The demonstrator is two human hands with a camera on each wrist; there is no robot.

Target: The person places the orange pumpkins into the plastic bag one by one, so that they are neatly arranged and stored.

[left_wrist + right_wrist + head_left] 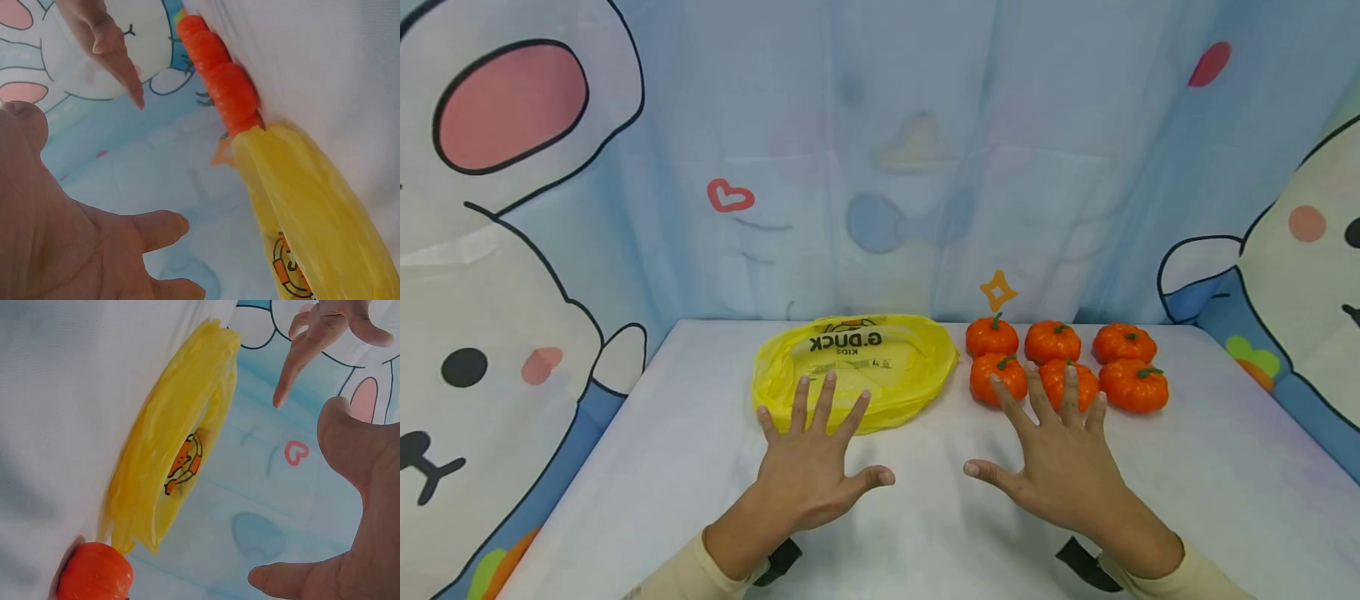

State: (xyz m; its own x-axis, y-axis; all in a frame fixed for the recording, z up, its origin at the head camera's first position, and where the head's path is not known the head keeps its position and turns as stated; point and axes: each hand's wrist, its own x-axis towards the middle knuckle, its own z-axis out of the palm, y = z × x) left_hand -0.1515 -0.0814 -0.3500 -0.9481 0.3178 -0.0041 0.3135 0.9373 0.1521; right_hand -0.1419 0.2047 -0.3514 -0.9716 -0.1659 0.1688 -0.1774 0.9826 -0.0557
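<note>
Both hands hover spread and flat above the white table (1210, 483). My left hand (808, 467) has its fingers straight, with the fingertips over the near edge of a yellow plastic bag (857, 367) printed "G.DUCK KIDS". My right hand (1060, 467) is likewise spread, its fingertips over the front row of several small orange toy pumpkins (1131, 385). Neither hand holds anything. In the left wrist view the bag (312, 206) and pumpkins (225, 87) lie along the table. A part of the bag (175, 450) and one pumpkin (95, 572) appear in the right wrist view.
A cartoon-printed curtain (880, 167) surrounds the table at the back and on both sides. The pumpkins stand in two rows at the back right, the bag at the back centre. Bare tabletop lies near the front edge.
</note>
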